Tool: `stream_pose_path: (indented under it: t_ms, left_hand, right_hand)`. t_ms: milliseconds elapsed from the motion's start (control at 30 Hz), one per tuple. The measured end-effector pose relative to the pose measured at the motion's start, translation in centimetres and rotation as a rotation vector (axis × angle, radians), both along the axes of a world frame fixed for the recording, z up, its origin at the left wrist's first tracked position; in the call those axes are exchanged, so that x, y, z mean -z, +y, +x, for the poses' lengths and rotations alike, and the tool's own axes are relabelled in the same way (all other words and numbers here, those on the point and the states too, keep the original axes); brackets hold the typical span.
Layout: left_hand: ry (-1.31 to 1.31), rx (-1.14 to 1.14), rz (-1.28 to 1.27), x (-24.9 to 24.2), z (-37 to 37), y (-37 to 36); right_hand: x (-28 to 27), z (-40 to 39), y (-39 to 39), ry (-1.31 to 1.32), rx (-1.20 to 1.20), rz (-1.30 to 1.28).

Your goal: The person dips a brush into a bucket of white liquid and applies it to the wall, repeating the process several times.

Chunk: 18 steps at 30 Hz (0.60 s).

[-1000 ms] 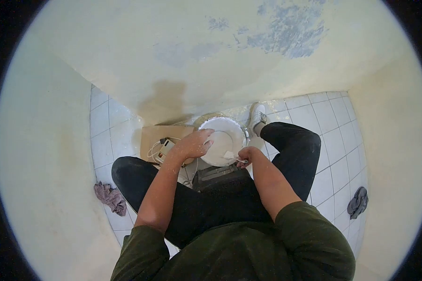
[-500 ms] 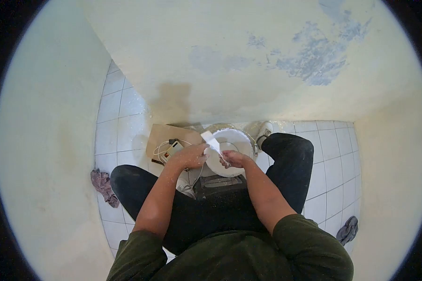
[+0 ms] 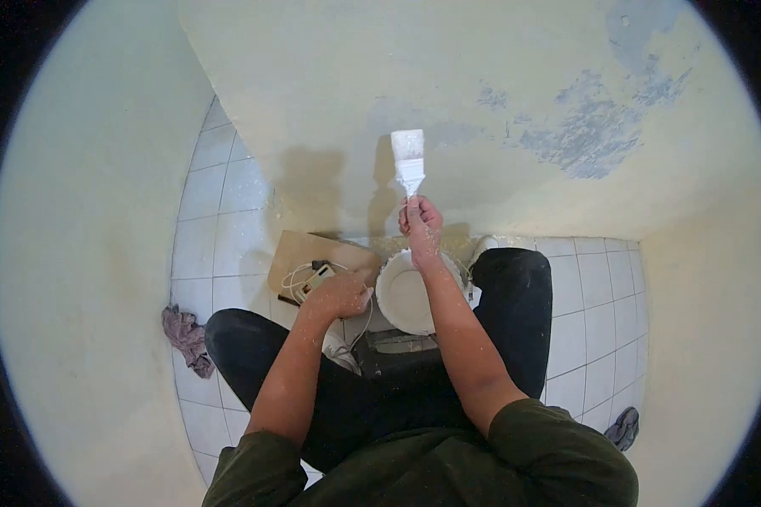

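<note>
- Right hand (image 3: 421, 221): fingers closed around the handle of the white brush (image 3: 410, 156); bristles point away from the body, toward the wall (image 3: 313, 84), long axis nearly in line with the forearm.
- Left hand (image 3: 340, 296): farther from the brush, fingers curled beside the bucket (image 3: 407, 329); contents, if any, cannot be told.

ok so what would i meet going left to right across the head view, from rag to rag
crumpled mauve rag → left knee → left hand → white bucket → right knee → dark grey rag
</note>
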State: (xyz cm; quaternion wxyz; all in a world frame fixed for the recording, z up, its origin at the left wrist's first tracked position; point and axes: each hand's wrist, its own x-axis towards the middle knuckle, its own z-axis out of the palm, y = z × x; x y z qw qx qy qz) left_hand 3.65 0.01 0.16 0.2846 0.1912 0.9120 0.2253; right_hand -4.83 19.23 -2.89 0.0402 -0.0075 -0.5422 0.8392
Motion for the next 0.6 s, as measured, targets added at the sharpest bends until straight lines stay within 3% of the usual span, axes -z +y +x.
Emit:
stream_pose_path:
  t_ms: [67,167,267,600]
  left_hand:
    - [0.187,0.023,0.083,3.6,0.3,-0.3]
    - [-0.011,0.012,0.027,0.9,-0.1,0.6]
    - [-0.007,0.038,0.035,0.0,-0.2,1.1]
    - [-0.001,0.015,0.063,0.4,-1.0,1.5]
  right_hand:
    - [-1.7,-0.8,0.0,0.024,0.065,0.011]
    - [-3.5,-2.1,0.1,-0.007,0.13,0.044]
    - [-3.8,-3.2,0.2,-0.085,0.161,0.059]
    - [5.7,-4.0,1.4,-0.411,0.161,0.152]
